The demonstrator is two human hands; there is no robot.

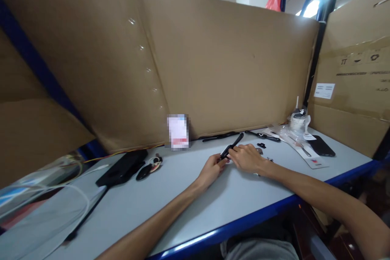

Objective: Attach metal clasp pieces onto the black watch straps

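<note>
Above the table's middle, a black watch (pixel 226 152) is held between both hands, one strap end pointing up and away to the right. My left hand (pixel 212 168) is closed around its lower left side. From the right, my right hand (pixel 248 158) has its fingers bent and pressed onto the watch; the fingertips are partly hidden. Just beyond the hands lie dark straps (pixel 217 136) along the cardboard. A second black watch (pixel 262 135) rests flat farther right, with a small black piece (pixel 261 145) near my right hand.
Cardboard walls (pixel 228 61) enclose the table (pixel 183 207). Rightward are a black phone (pixel 323 146), clear packaging (pixel 294 142) and a lidded cup (pixel 298 122). Leftward lie keys (pixel 156 161), a black device (pixel 122 168) and white cables (pixel 87 199). A blurred upright card-like item (pixel 178 132) stands behind.
</note>
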